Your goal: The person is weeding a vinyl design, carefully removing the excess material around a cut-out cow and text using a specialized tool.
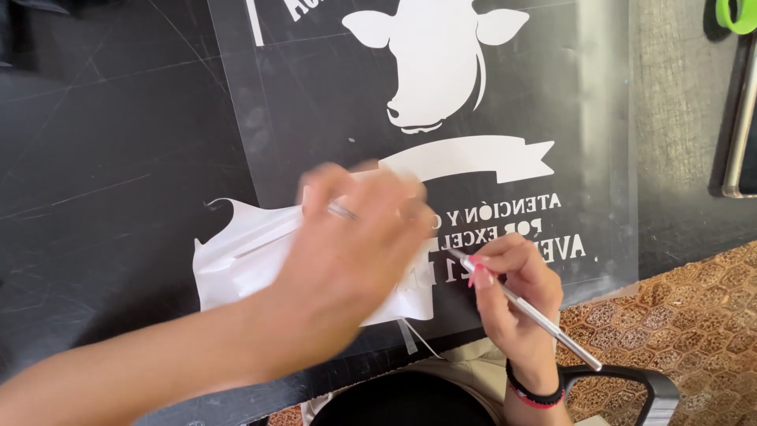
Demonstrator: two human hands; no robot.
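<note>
A clear transfer sheet lies on a dark work surface; it carries a white cow-head cutout, a white ribbon shape and white lettering. My left hand, blurred and wearing a ring, grips a crumpled strip of peeled white vinyl over the sheet's lower left. My right hand holds a thin silver weeding tool like a pen, its tip on the lettering near the sheet's lower edge. A dark and red band circles the right wrist.
A metal bar and a green ring-shaped object sit at the far right on a grey surface. Below the table edge I see a patterned brown floor and a black chair arm.
</note>
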